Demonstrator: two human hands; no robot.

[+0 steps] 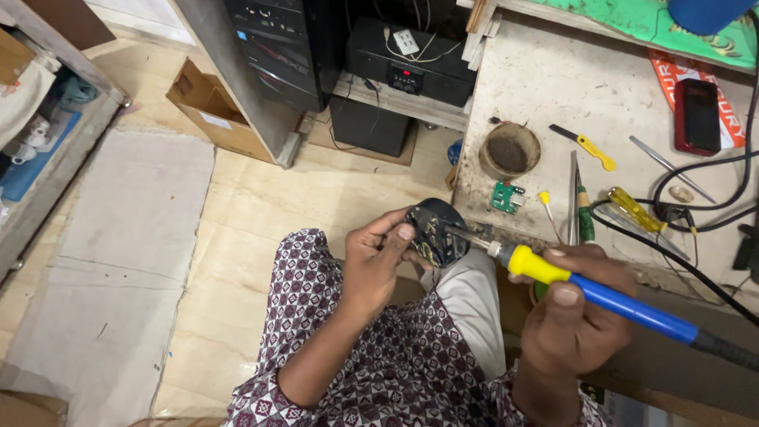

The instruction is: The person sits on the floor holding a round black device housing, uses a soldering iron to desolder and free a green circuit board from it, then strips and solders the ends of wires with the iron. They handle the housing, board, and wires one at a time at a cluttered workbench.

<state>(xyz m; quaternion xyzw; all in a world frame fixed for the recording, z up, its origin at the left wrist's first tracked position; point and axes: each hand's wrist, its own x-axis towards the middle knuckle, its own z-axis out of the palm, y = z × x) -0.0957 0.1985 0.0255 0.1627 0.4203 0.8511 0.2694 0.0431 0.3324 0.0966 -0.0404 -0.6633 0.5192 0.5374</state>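
Observation:
My left hand grips a round black electronic part with wires and metal contacts on its open face, held over my lap. My right hand holds a soldering iron with a yellow collar and blue handle. Its metal tip touches the face of the round part. The iron's black cable runs off to the lower right.
A worn white workbench carries a round tin, a small green circuit board, tweezers, yellow-handled screwdrivers, a dark phone and black cables. Black electronic cases, a cardboard box and a grey mat sit on the floor.

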